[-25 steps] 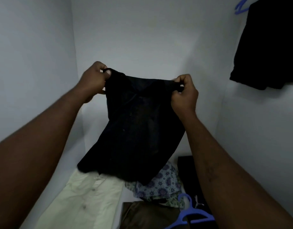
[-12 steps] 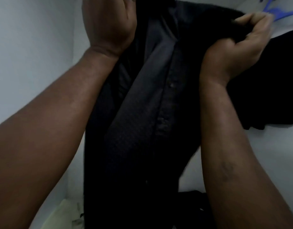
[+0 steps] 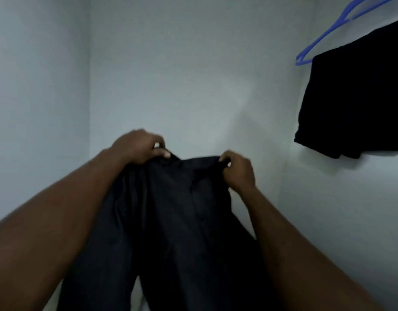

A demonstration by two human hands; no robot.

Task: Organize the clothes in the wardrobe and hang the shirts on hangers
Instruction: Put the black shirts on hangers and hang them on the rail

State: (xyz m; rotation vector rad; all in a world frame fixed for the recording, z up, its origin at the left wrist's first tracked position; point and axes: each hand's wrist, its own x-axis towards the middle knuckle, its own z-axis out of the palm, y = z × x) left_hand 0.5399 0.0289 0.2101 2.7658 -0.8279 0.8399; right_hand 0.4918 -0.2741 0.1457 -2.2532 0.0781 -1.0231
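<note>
A black button-up shirt [image 3: 180,221] hangs in front of me inside the white wardrobe, its lower part running out of the bottom of the view. My left hand [image 3: 139,149] pinches its top edge on the left. My right hand [image 3: 238,171] grips the top edge on the right. Both arms reach forward from the lower corners. At the upper right a blue hanger [image 3: 323,34] carries another black garment [image 3: 355,97] against the right wall.
The white back wall [image 3: 171,75] and left wall [image 3: 36,97] of the wardrobe enclose the space. The wardrobe floor and the clothes lying on it are hidden behind the shirt and my arms.
Half a second ago both hands held the shirt high and close to the camera. They have come down and forward, and the shirt now hangs lower.
</note>
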